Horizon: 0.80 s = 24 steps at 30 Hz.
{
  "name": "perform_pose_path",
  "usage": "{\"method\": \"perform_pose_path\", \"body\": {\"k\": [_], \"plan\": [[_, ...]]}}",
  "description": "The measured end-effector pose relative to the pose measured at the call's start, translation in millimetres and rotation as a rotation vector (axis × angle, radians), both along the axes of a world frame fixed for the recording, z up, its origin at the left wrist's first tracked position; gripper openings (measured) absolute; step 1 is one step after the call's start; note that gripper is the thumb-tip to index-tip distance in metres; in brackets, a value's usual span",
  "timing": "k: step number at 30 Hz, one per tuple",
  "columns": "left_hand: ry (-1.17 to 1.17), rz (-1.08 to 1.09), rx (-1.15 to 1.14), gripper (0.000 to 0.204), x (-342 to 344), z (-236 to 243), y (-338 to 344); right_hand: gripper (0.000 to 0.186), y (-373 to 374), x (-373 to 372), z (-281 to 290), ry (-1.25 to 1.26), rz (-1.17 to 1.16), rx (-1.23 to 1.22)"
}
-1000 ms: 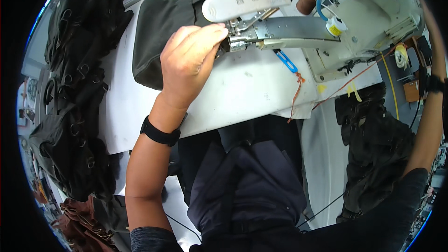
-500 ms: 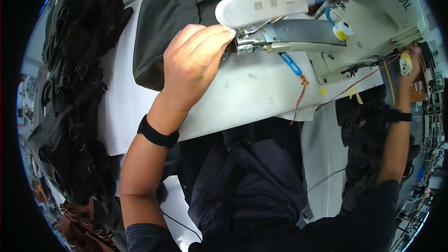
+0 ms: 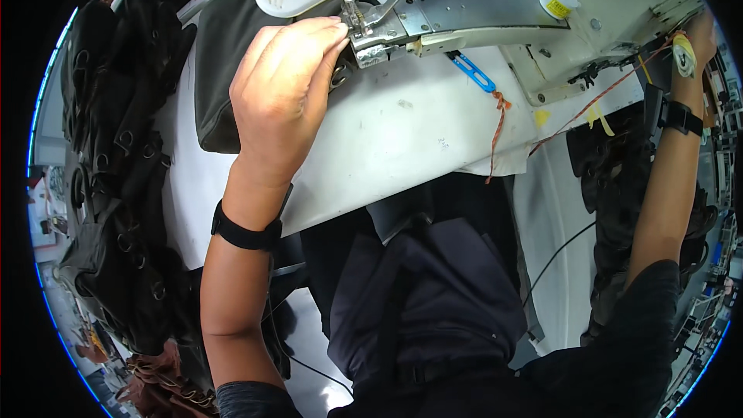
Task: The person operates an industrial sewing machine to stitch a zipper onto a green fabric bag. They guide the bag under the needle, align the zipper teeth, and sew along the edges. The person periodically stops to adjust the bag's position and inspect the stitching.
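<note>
My left hand (image 3: 282,89) is raised at the sewing machine's presser foot (image 3: 353,15), fingertips pinched against its metal parts; what they hold, if anything, is hidden. A dark olive fabric bag (image 3: 217,85) lies on the white table (image 3: 387,139) behind that hand, beside the machine's narrow steel bed (image 3: 480,8). My right hand (image 3: 700,39) is at the far right, beside the machine body (image 3: 619,11) and a rolled pale strip (image 3: 683,54); its fingers are too unclear to read.
Dark bags with metal rings (image 3: 101,147) pile along the left, above brown ones (image 3: 155,379). More dark fabric (image 3: 588,170) hangs below the table's right side. A blue plastic tool (image 3: 474,71) with orange cord lies under the steel bed. A black cable (image 3: 557,259) hangs lower right.
My right forearm swung inward from the right rim, and that hand then rose beside the machine. My left hand keeps its pinch at the presser foot. The whole view has shifted slightly.
</note>
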<state>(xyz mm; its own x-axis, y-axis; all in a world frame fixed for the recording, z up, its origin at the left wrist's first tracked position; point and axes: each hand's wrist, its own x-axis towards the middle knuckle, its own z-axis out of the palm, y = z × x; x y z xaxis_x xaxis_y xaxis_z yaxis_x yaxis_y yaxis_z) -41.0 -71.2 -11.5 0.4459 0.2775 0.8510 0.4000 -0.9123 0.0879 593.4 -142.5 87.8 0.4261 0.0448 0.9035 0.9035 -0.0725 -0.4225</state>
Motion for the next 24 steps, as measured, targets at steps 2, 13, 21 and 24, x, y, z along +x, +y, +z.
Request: {"method": "perform_pose_path", "body": {"k": [2,13,21,24], "plan": [[0.006,0.000,0.023,0.022,-1.7,-1.2,2.4,0.045,3.9,3.3,-7.8,0.163,0.034,0.054],[0.037,0.007,0.004,0.021,-1.8,1.6,-2.6,0.038,-15.8,13.1,-11.5,-0.144,-0.246,-0.229],[0.030,-0.019,0.048,0.023,-0.3,3.1,-0.7,0.043,-12.0,-35.2,-36.8,0.143,-0.007,-0.072],[0.034,0.012,0.007,0.022,-3.7,1.8,-2.4,0.061,-1.0,-78.4,-27.0,0.595,0.298,0.180]]}}
